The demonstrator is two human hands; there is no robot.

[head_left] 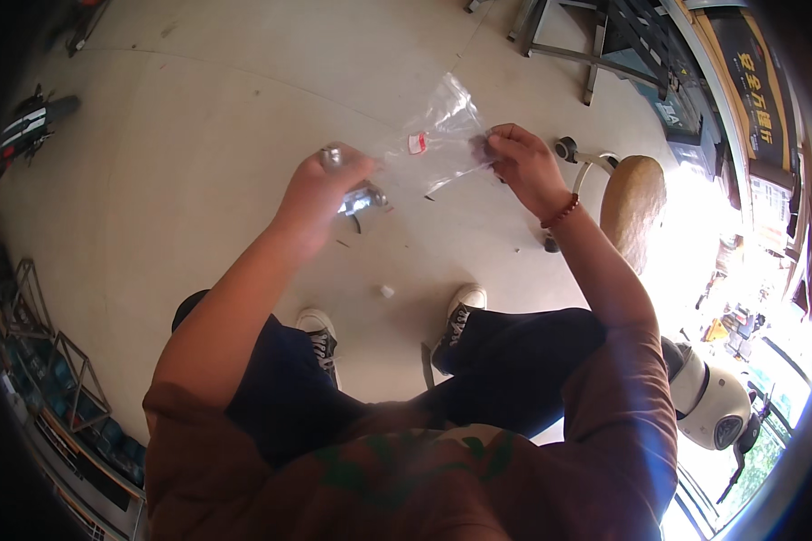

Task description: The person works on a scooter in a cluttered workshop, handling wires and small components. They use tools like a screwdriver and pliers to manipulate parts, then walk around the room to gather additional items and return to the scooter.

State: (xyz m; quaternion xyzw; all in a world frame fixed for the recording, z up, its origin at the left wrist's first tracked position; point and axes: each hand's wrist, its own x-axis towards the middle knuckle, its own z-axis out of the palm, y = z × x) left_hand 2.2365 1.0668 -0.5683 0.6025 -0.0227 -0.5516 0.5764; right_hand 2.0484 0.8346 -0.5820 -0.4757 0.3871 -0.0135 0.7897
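Note:
A clear plastic bag (451,122) with a small red-and-white label (417,142) stretches between my hands above the floor. My right hand (521,162), with a beaded bracelet at its wrist, pinches the bag's right side. A shiny silvery cylindrical part (361,199) is wrapped in the fingers of my left hand (327,187), and its rounded end shows above the thumb. The left thumb and fingertips reach the bag's left edge, but blur hides whether they grip it. What lies at the right fingertips, dark and small, is unclear.
Below my hands is the pale floor (198,180), with a small white scrap (387,291) near my shoes. A brown-topped stool (633,212) stands to the right. Metal frames (573,54) are at the far right, and a white scooter (708,401) is at the lower right.

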